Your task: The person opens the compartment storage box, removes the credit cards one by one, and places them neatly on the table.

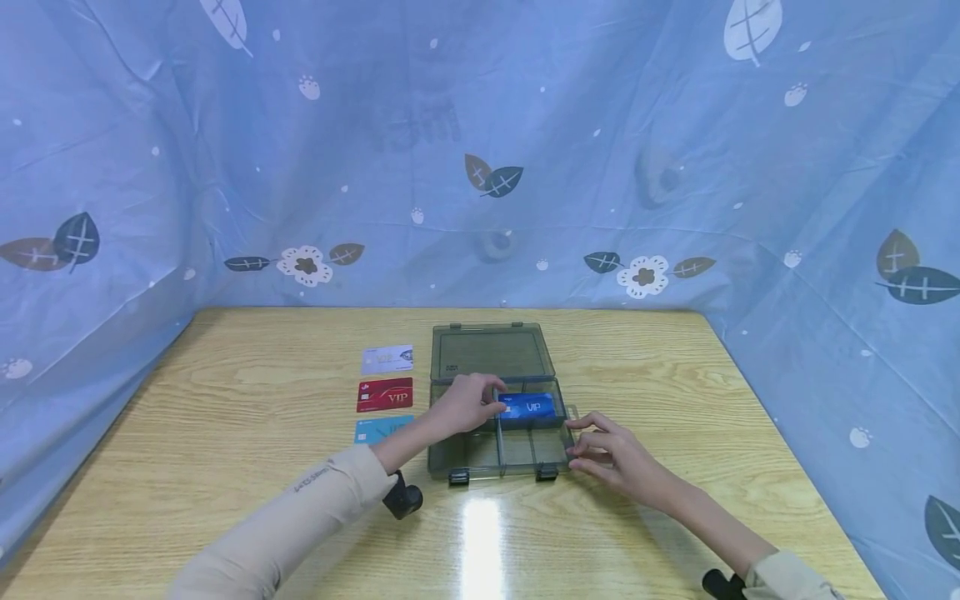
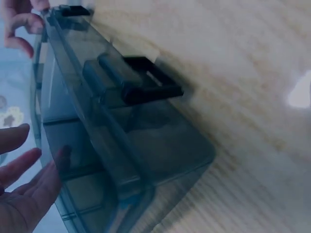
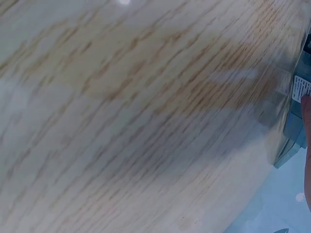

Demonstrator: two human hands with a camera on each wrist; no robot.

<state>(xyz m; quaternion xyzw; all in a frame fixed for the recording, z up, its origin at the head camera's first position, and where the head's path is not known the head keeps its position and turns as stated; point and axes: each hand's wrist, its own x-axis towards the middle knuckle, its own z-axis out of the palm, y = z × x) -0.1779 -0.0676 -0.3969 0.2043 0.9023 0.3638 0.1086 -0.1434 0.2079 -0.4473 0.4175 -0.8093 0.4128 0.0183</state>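
A clear grey compartment box (image 1: 465, 450) lies with its lid (image 1: 491, 354) folded back. A blue VIP card (image 1: 528, 407) lies in its right-hand back compartment, tilted slightly. My left hand (image 1: 468, 402) hovers over the box, its thumb and fingers apart beside the card's left edge. Through the box wall, the left wrist view shows those fingers spread (image 2: 29, 187). At the box's right side, my right hand (image 1: 607, 454) grips the wall with bent fingers. The right wrist view catches only one finger (image 3: 307, 131) by a barcode label (image 3: 301, 89).
Left of the box, a silver card (image 1: 387, 359), a red VIP card (image 1: 385, 394) and a light blue card (image 1: 382, 429) lie in a column. Two black latches (image 1: 547, 472) hang off the box's front edge. A patterned blue cloth (image 1: 480, 242) stands behind the wooden table (image 1: 262, 375).
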